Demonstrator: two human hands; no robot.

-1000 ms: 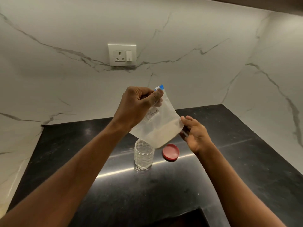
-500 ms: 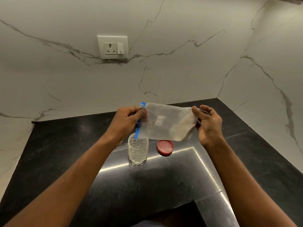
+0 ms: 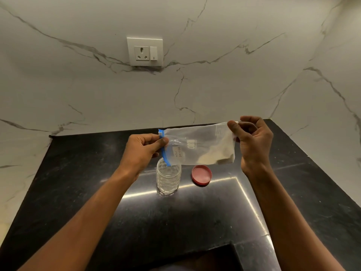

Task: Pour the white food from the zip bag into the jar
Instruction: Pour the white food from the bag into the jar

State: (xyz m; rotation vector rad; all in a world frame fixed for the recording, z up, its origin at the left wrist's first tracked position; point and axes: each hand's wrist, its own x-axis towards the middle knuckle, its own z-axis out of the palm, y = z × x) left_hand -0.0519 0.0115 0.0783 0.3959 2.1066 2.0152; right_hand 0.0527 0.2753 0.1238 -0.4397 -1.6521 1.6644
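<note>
While held sideways, zip bag [image 3: 197, 146] above jar [image 3: 168, 178]

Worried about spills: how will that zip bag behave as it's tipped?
Probably floppy: the zip bag only spans flat because the left hand and right hand stretch it. Its powder, heaped at the far end, may slide suddenly toward the jar.

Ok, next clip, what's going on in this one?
A person holds a clear plastic zip bag sideways over a black stone counter. The left hand pinches its blue zip end just above an open clear glass jar; the right hand lifts the bottom end. The white powder sits at the raised end, none visibly pouring. A red round lid lies beside the jar.
</note>
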